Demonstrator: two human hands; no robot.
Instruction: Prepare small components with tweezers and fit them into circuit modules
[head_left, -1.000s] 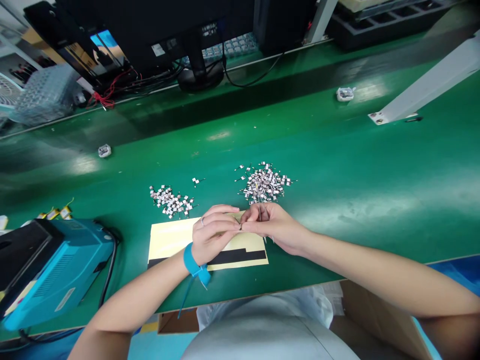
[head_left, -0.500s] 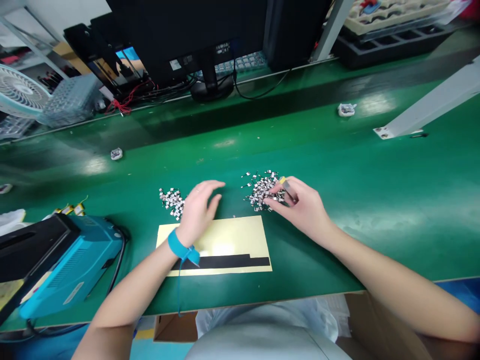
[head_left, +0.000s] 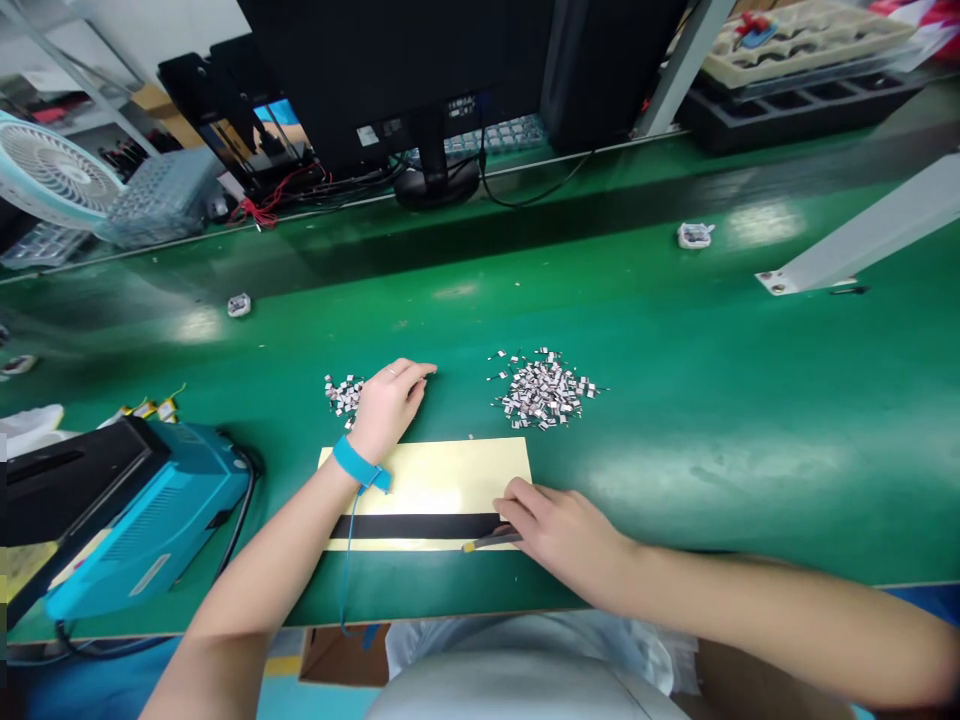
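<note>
My left hand (head_left: 386, 410), a blue strap at its wrist, hovers beside a small pile of tiny white-and-black parts (head_left: 343, 396). Its thumb and fingers are closed together; a dark speck shows at the tips, too small to name. My right hand (head_left: 562, 530) is closed around tweezers (head_left: 489, 541), whose yellow end points left. The fingertips of this hand are at the right part of a black strip (head_left: 427, 526) on a pale yellow sheet (head_left: 457, 465). Beyond the sheet lies a larger heap of the same tiny parts (head_left: 546, 392).
A teal machine (head_left: 172, 500) with a black cable stands at the left. Small white containers (head_left: 239, 305) sit farther back. Behind are a monitor (head_left: 397, 80), a fan (head_left: 64, 175) and stacked trays (head_left: 802, 100). A grey metal leg (head_left: 862, 230) rises at the right.
My right hand has moved from the larger heap down to the right end of the black strip, tweezers still in it. My left hand's fingers have come together. The view has shifted slightly.
</note>
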